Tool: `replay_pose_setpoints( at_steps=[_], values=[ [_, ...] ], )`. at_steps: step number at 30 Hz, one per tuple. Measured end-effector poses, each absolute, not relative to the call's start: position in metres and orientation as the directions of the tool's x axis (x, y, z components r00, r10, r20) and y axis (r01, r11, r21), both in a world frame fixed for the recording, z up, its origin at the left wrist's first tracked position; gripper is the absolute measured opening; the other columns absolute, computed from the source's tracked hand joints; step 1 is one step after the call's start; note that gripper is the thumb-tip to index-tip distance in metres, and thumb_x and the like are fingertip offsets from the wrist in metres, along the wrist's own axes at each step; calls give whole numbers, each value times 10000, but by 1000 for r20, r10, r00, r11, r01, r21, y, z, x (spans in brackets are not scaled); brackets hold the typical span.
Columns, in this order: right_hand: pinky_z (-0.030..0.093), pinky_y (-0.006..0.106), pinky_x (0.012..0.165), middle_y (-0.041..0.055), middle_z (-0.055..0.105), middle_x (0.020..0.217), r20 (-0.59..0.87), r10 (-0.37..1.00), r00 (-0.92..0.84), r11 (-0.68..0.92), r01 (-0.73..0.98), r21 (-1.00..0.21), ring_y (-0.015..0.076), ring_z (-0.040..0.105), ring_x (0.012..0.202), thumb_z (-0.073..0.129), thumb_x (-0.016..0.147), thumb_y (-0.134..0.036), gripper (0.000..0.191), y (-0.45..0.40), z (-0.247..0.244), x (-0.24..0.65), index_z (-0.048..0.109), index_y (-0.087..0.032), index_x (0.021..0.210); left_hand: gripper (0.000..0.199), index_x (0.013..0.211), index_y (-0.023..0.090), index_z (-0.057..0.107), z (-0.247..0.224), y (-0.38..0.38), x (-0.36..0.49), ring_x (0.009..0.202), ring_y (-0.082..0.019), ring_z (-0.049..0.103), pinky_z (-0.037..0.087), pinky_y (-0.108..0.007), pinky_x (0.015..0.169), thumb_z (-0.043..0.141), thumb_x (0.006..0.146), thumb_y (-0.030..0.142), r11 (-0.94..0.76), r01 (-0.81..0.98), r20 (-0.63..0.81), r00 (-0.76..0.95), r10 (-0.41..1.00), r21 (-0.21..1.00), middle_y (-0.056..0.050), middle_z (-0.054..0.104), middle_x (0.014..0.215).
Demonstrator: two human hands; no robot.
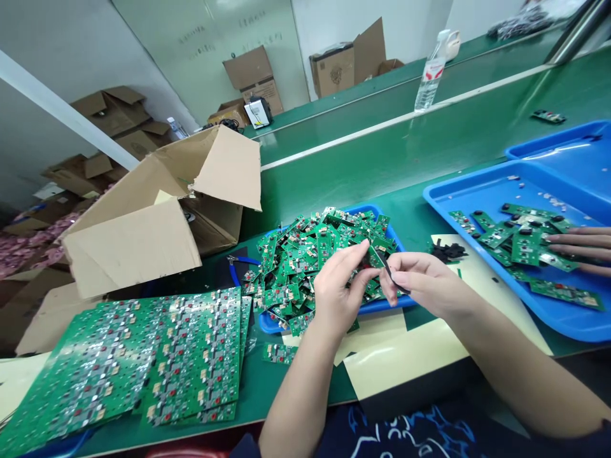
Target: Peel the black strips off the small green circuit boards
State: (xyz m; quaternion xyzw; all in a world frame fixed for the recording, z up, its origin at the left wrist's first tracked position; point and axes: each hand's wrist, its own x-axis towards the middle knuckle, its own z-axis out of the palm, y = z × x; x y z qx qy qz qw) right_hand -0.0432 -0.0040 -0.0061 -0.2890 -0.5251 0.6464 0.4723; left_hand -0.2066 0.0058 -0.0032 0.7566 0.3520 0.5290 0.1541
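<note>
The left hand (340, 287) and the right hand (422, 283) met over the near edge of a blue tray (270, 323) heaped with small green circuit boards (315, 254). Both were closed in a pinch on one small circuit board (377, 259), the left thumb and forefinger at its top, the right fingers gripping its lower end, where a thin dark piece stuck out; what that piece was could not be made out. The heap hid most of the tray, and blue-handled pliers (236, 266) poked out from its left side.

At the right edge, another person's fingers (580, 248) reached into a second blue tray (482, 191) holding scattered boards, the rest of that hand cut off by the frame. Large uncut board panels (143, 362) lay stacked at lower left, partly cropped.

The counter (372, 159) was green, with pale yellow sheets near the hands. An open cardboard box (157, 210) stood behind the panels, a water bottle (429, 79) farther back, and more cartons sat along the pale walls.
</note>
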Motion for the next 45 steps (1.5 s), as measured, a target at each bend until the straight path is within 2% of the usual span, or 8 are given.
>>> replay_pose_setpoints(
  at_steps=[4,7,13,20,24,28,36,45],
  values=[
    [462,273,432,-6,535,502,33,888,-459,-133,-324,-937,127,513,435,644,767,-488,368,0,-7,-43,506,-182,618,346,1108,237,657,-6,4,-206,852,-175,669,582,-326,768,691,768,286,-538,192,505,195,841,821,-65,712,964],
    [451,258,436,-14,519,493,15,899,-437,-145,-331,-933,110,490,428,667,751,-477,370,1,-9,-43,523,-171,602,329,1074,246,677,-6,4,-206,877,-168,654,589,-301,739,703,752,306,-442,24,421,256,870,897,-64,681,982],
    [439,228,464,-26,517,513,64,961,-269,-10,-264,-964,98,490,451,662,769,-442,331,1,-11,-43,538,-174,621,304,1042,249,691,-2,4,-205,886,-172,613,583,-285,684,701,749,329,-316,-39,311,324,894,948,-66,601,977],
    [452,224,498,-16,539,599,263,965,9,263,-35,-964,112,519,524,614,817,-332,191,-4,-12,-45,559,-193,699,273,1004,199,717,2,4,-202,800,-153,573,529,-269,685,644,799,364,-304,-58,303,369,878,951,-60,605,845],
    [439,211,522,-17,550,628,372,928,27,368,94,-925,105,522,553,569,834,-211,111,-7,-11,-46,551,-197,725,295,946,173,730,3,6,-202,761,-150,567,522,-279,685,612,815,409,-252,-90,267,397,878,964,-63,616,828],
    [415,210,529,-22,537,619,438,897,-60,442,103,-891,98,499,552,563,824,-154,115,-10,-6,-46,553,-196,718,286,1010,204,699,-3,8,-202,831,-157,583,526,-279,736,675,774,365,-290,-46,292,244,925,956,-55,623,882],
    [424,223,499,-26,537,574,323,935,-148,277,-268,-923,100,514,509,584,861,-243,130,-17,-7,-41,575,-191,742,316,1073,252,672,-13,5,-198,822,-142,577,541,-275,708,692,764,319,-464,127,441,174,881,877,-51,585,929],
    [378,194,399,-54,475,468,57,956,-289,-30,-290,-957,73,457,385,605,836,-343,249,-10,-6,-48,532,-167,676,242,933,228,733,-10,11,-199,788,-144,587,505,-261,701,741,711,324,-312,-92,324,171,931,946,-33,645,799]
  ],
)
